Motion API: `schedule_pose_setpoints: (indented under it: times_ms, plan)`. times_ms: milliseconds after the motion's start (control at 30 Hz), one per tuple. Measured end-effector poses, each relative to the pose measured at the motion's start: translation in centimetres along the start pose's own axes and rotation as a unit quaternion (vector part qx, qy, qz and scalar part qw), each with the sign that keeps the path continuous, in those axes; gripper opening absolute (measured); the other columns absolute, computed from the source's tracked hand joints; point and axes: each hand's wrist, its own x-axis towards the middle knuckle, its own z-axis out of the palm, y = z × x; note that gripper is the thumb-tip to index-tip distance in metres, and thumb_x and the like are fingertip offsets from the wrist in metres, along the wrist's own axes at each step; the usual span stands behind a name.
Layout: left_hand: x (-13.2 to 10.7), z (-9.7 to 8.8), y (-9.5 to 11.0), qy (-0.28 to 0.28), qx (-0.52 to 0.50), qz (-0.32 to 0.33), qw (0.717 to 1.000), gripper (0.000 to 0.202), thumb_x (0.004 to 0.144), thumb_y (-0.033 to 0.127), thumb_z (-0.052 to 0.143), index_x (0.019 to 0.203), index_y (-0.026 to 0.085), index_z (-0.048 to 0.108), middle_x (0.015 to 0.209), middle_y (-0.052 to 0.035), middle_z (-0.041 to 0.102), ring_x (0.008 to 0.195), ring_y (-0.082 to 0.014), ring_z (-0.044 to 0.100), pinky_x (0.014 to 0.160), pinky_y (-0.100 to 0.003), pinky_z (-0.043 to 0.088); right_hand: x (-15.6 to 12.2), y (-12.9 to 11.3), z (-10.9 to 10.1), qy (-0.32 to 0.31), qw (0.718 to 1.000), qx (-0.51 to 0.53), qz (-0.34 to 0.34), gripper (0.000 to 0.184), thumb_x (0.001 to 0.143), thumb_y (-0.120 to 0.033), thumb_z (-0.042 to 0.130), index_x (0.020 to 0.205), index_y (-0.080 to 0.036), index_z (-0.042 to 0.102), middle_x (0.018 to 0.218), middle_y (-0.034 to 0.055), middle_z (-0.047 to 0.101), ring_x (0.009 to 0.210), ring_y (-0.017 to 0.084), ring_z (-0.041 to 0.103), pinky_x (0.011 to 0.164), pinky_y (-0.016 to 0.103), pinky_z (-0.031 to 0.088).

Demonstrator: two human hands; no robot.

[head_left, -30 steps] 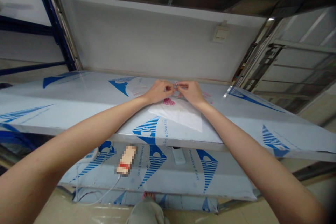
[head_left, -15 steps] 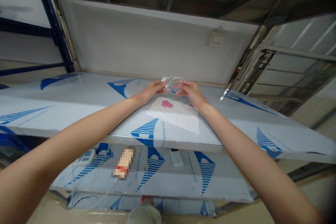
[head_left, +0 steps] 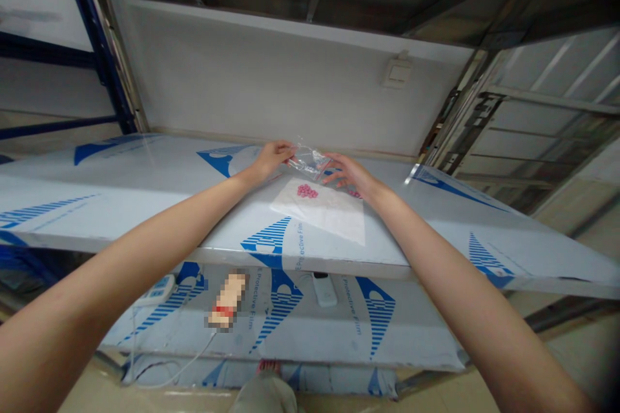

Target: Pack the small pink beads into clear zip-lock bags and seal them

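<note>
A clear plastic bag [head_left: 307, 161] is stretched between my two hands above the far part of the table. My left hand [head_left: 274, 159] pinches its left end. At its right end, the fingers of my right hand [head_left: 346, 172] grip the edge, some of them spread. Below the bag lies a white sheet [head_left: 334, 216], with a cluster of small pink pieces [head_left: 307, 191] on it. More pink pieces [head_left: 355, 193] show beside my right wrist, partly hidden by it.
The table [head_left: 159, 206] is wrapped in blue-printed film. On a lower shelf lie a white handheld device [head_left: 324, 289], a blurred-out object [head_left: 230, 300] with a cable, and a white device with buttons [head_left: 157, 290]. A wall switch [head_left: 398, 73] is behind; a metal frame hangs overhead.
My left hand has shifted left and the bag is pulled flatter between my hands. My right hand's fingers have turned and spread, and the pink pieces by its wrist show more.
</note>
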Motion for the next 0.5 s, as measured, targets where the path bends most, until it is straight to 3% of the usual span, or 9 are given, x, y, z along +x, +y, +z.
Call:
schedule_pose_setpoints:
  times_ms: [167, 300, 500]
  plan:
    - [0.1, 0.0, 0.0, 0.016, -0.011, 0.001, 1.0, 0.01, 0.077, 0.022, 0.066, 0.084, 0.015, 0.065, 0.069, -0.0041, 0.067, 0.061, -0.0122, 0.058, 0.06, -0.023, 0.046, 0.3, 0.8, 0.8, 0.052, 0.996, -0.074, -0.016, 0.021, 0.085, -0.034, 0.062, 0.095, -0.017, 0.071, 0.107, 0.0099, 0.072, 0.064, 0.011, 0.065, 0.048, 0.02, 0.038]
    - [0.4, 0.0, -0.1, 0.037, -0.01, 0.011, 0.999, 0.013, 0.078, 0.02, 0.066, 0.088, 0.013, 0.064, 0.067, -0.0032, 0.066, 0.061, -0.0111, 0.058, 0.059, -0.022, 0.045, 0.5, 1.5, 1.5, 0.043, 0.995, -0.082, -0.035, 0.021, 0.083, -0.034, 0.064, 0.091, -0.016, 0.071, 0.101, 0.0093, 0.074, 0.066, 0.012, 0.063, 0.051, 0.021, 0.039]
    - [0.4, 0.1, 0.2, 0.083, 0.026, 0.046, 0.995, 0.011, 0.08, 0.011, 0.06, 0.09, 0.012, 0.063, 0.072, -0.0019, 0.065, 0.065, -0.0107, 0.06, 0.068, -0.023, 0.045, 1.5, 2.4, 2.4, 0.028, 0.983, -0.146, -0.112, 0.011, 0.081, -0.026, 0.067, 0.081, -0.016, 0.072, 0.09, 0.0069, 0.075, 0.084, 0.018, 0.067, 0.08, 0.03, 0.048]
